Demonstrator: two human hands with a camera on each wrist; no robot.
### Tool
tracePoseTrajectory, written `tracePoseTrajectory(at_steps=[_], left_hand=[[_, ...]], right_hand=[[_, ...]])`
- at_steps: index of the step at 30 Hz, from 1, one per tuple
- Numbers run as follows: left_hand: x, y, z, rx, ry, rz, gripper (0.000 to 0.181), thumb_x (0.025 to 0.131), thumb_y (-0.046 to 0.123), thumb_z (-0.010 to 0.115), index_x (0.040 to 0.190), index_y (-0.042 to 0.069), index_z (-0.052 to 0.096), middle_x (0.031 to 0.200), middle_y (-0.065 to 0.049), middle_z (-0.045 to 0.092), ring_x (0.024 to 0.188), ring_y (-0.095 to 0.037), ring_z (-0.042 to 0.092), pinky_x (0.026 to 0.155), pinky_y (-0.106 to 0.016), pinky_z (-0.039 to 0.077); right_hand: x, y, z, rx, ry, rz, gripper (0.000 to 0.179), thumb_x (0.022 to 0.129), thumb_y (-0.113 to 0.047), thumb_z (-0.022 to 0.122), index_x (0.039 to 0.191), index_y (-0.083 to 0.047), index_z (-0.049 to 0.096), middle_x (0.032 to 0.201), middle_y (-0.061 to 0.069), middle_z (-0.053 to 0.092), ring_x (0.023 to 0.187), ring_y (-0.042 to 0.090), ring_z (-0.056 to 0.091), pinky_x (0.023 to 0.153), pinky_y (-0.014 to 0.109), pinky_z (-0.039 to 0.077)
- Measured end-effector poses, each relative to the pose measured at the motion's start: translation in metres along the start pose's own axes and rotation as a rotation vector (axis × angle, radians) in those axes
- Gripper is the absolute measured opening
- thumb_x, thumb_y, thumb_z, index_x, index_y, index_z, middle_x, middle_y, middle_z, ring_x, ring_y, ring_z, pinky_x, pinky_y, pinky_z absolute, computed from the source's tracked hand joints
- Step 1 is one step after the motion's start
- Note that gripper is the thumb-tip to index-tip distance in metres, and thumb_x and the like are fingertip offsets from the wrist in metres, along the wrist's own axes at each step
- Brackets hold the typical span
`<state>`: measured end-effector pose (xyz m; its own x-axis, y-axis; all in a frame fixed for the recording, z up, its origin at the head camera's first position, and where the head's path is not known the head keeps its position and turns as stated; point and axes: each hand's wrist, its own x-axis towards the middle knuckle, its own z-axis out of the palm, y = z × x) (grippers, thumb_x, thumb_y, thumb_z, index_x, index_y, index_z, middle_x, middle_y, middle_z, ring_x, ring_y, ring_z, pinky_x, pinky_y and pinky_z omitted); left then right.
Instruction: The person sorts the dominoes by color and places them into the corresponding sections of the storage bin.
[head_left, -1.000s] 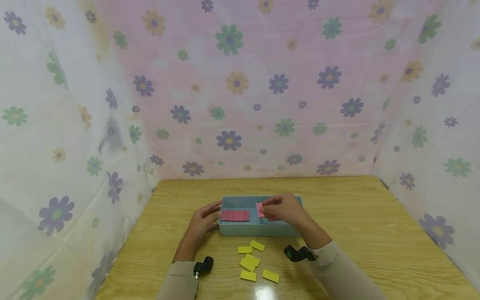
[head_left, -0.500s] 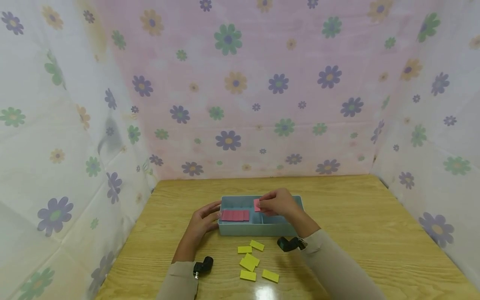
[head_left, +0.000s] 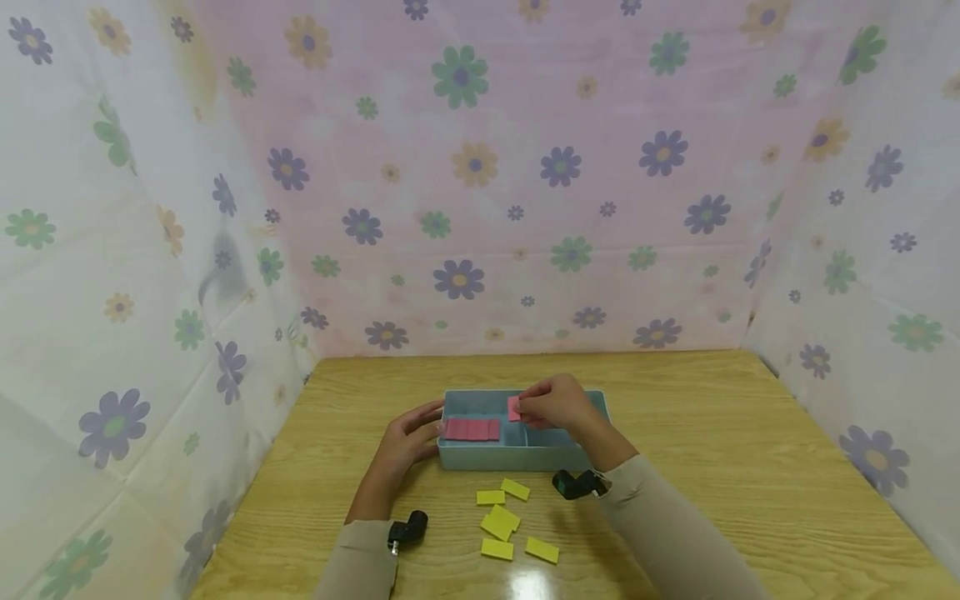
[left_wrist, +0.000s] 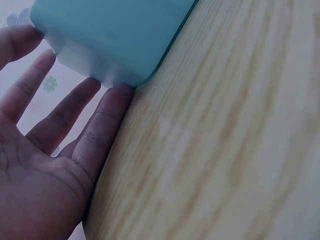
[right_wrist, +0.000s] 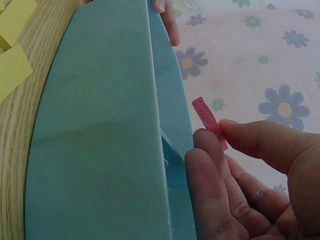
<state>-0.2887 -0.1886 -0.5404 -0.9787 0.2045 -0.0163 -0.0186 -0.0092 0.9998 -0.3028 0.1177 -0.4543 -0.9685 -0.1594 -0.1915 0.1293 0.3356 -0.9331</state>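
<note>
A light blue divided box (head_left: pixel 517 458) stands on the table. My right hand (head_left: pixel 558 404) pinches a thin pink rectangular tile (head_left: pixel 513 408) between thumb and fingertips, over the box near its divider (head_left: pixel 527 438). In the right wrist view the held tile (right_wrist: pixel 204 114) shows edge-on above the rim. Several pink tiles (head_left: pixel 471 430) lie in a row along the front of the left compartment. My left hand (head_left: pixel 405 437) is at the box's left end; in the left wrist view its fairly straight fingers (left_wrist: pixel 90 135) touch the end wall (left_wrist: pixel 80 57).
Several yellow rectangular tiles (head_left: pixel 497 549) lie loose on the wooden table (head_left: pixel 712 467) in front of the box, some overlapping. Flower-patterned cloth (head_left: pixel 517 167) hangs behind and at both sides. A black camera (head_left: pixel 577 484) sits on the right wrist, another on the left.
My right hand has moved slightly left and back with the pink tile, then stays nearly still over the last half second. The left hand, box and yellow tiles have not moved.
</note>
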Motion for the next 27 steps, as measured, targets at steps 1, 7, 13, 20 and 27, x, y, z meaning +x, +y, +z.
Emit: tracePoseTrajectory(at_steps=[1,7,13,20,27], left_hand=[[-0.0001,0.0005,0.0002,-0.001,0.002,-0.002,0.046,0.104,0.018,0.064,0.149,0.018,0.058,0.151,-0.012,0.057,0.133,-0.033,0.061,0.097,-0.042,0.06],[-0.0005,0.0011,0.0009,0.013,0.009,-0.007,0.046,0.103,0.019,0.065,0.149,0.018,0.058,0.152,-0.012,0.056,0.132,-0.034,0.061,0.096,-0.043,0.06],[-0.0001,0.001,0.0013,0.015,0.004,-0.013,0.046,0.104,0.02,0.064,0.15,0.018,0.057,0.152,-0.012,0.056,0.132,-0.033,0.061,0.097,-0.042,0.06],[0.0004,0.0002,0.001,-0.002,0.01,-0.017,0.046,0.103,0.019,0.065,0.149,0.019,0.058,0.151,-0.011,0.057,0.132,-0.032,0.062,0.096,-0.042,0.06],[0.0001,0.001,0.0014,-0.004,0.002,-0.014,0.047,0.104,0.018,0.064,0.15,0.016,0.057,0.152,-0.013,0.056,0.132,-0.034,0.061,0.095,-0.041,0.06]], right_hand=[[0.0004,0.0003,0.0,0.001,0.001,0.001,0.028,0.092,-0.018,0.079,0.114,-0.001,0.076,0.101,0.014,0.077,0.092,0.031,0.077,0.083,0.045,0.064],[0.0014,0.0015,0.0004,0.008,0.003,0.002,0.027,0.092,-0.018,0.08,0.112,-0.001,0.076,0.098,0.014,0.077,0.089,0.03,0.077,0.079,0.043,0.065],[0.0021,0.0013,0.0008,0.013,0.005,0.002,0.026,0.092,-0.017,0.08,0.111,0.0,0.076,0.098,0.013,0.078,0.089,0.029,0.077,0.082,0.045,0.064],[0.0039,0.0007,0.0017,0.018,0.005,0.0,0.03,0.094,-0.013,0.077,0.118,0.004,0.074,0.101,0.014,0.078,0.088,0.025,0.077,0.08,0.042,0.065],[0.004,0.0012,0.001,0.035,0.002,-0.006,0.031,0.093,-0.012,0.077,0.118,0.006,0.073,0.101,0.015,0.078,0.088,0.026,0.077,0.078,0.04,0.065]])
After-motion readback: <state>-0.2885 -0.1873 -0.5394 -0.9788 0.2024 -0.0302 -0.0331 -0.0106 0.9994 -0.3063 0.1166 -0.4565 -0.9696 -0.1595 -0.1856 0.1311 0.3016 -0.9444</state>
